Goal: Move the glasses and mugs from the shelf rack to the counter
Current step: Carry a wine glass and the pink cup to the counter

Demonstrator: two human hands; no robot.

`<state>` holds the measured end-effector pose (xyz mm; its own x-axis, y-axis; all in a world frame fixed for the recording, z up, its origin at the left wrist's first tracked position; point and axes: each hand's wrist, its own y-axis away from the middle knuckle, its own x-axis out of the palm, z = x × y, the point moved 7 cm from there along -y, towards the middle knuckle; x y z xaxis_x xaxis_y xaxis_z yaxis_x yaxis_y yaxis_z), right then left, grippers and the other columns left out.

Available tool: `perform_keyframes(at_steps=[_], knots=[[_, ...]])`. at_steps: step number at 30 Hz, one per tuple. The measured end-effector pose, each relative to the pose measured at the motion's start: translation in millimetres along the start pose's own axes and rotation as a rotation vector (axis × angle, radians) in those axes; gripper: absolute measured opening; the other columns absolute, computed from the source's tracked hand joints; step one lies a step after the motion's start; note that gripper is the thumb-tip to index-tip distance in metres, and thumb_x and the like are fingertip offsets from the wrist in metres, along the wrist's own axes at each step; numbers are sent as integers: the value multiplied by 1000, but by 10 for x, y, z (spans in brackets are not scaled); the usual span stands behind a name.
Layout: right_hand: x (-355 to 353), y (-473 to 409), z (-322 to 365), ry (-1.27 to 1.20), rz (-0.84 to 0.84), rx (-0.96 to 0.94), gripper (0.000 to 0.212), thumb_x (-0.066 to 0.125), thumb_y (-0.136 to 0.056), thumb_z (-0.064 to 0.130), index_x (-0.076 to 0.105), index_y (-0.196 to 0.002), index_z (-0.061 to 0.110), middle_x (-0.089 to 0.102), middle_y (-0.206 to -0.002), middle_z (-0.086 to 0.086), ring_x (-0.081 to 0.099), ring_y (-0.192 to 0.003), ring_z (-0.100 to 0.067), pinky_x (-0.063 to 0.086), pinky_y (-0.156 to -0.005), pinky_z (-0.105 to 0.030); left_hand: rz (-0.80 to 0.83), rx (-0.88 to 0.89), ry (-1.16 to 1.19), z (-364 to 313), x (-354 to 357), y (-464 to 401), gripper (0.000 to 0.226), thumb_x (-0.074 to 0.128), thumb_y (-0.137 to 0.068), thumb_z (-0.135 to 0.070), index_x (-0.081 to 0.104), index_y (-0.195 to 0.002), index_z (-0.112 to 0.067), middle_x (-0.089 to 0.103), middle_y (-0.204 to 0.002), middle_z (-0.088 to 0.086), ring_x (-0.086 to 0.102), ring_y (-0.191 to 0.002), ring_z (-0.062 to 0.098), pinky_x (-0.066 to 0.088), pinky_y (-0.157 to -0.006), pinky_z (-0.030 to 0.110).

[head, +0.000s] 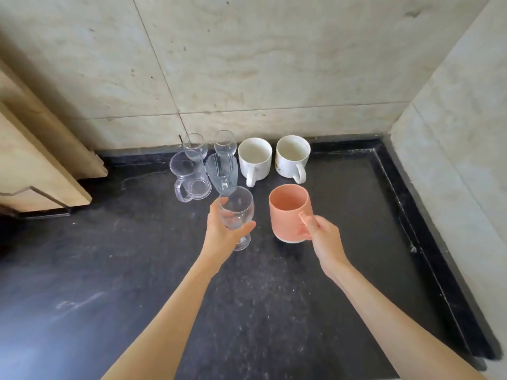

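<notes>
My left hand (222, 234) grips a clear stemmed glass (238, 209) by its bowl, the foot low over the black counter (137, 270). My right hand (319, 231) holds a pink mug (288, 212) by its handle side, its base at or just above the counter. Behind them stand two white mugs (255, 157) (292, 156), a clear glass mug (189, 176), a ribbed tumbler (221, 170) and two stemmed glasses (195, 146) (225, 142) close to the wall. No shelf rack is in view.
A tiled wall (247, 64) closes the back and another wall (461, 133) the right side. A raised black rim (397, 193) runs along the counter's back and right edges. A wooden cabinet (35, 160) juts in at the left.
</notes>
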<state>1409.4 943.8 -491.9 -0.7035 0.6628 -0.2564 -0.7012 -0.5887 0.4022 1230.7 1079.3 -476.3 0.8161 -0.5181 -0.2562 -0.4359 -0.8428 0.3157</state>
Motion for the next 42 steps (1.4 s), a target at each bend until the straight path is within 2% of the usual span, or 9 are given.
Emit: perform_keyframes(at_steps=[2,6,9,13,23,28,32,37,42], knots=[[67,-135,-54,-9,9,6,34,50,-91,36,60,-86,4,62,-93,-6,55,-87,-16,43,-74,-27,3,33,-5,-4,67,-168,71,78,-72,-17,35,-127,-28,49,-121,3,53,-102,10,46,-71,15],[163,-347,-91,-22,25,1,34,47,-93,38,59,-84,7,61,-91,-6,55,-86,-16,44,-74,-24,-7,33,-22,39,130,-455,73,78,-72,-19,34,-129,-27,49,-121,0,53,-103,11,44,-75,18],[210,-484,-173,-38,25,17,31,48,-92,39,60,-79,14,63,-93,-7,59,-96,-23,47,-86,-33,-15,31,-8,80,149,-618,77,78,-72,-20,33,-134,-22,51,-122,0,54,-106,11,44,-74,16],[248,-631,-239,-95,13,46,25,51,-89,42,64,-76,25,67,-96,0,62,-102,-21,49,-95,-39,3,38,4,117,215,-754,76,79,-70,-18,35,-132,-25,51,-123,-2,56,-107,11,50,-86,27],[357,-780,-353,-157,44,130,21,51,-91,39,64,-97,23,65,-112,1,63,-103,-15,47,-97,-31,-4,105,-26,43,376,-949,80,79,-70,-15,32,-134,-23,53,-110,-11,58,-105,14,49,-89,30],[333,-798,-350,-126,49,134,14,52,-91,34,62,-92,25,64,-107,2,62,-103,-16,47,-96,-30,-3,93,-26,22,407,-999,80,78,-71,-14,31,-135,-24,49,-107,-20,56,-103,11,46,-89,27],[279,-790,-292,1,21,118,19,52,-90,37,61,-96,21,64,-103,2,62,-96,-15,49,-95,-32,21,82,3,39,436,-990,81,75,-74,-12,26,-137,-23,51,-116,-6,57,-108,14,48,-81,18],[244,-692,-111,264,15,46,33,44,-93,42,59,-107,16,64,-110,-3,54,-88,-10,39,-76,-18,67,22,57,42,435,-790,77,70,-78,-2,25,-138,-17,45,-125,-2,56,-109,13,48,-73,8],[156,-380,155,392,-20,-47,48,45,-93,43,42,-133,17,46,-140,-2,49,-121,-16,33,-90,-21,110,-117,-88,166,274,-374,82,65,-84,-25,13,-147,-18,24,-152,7,37,-133,24,38,-101,32]])
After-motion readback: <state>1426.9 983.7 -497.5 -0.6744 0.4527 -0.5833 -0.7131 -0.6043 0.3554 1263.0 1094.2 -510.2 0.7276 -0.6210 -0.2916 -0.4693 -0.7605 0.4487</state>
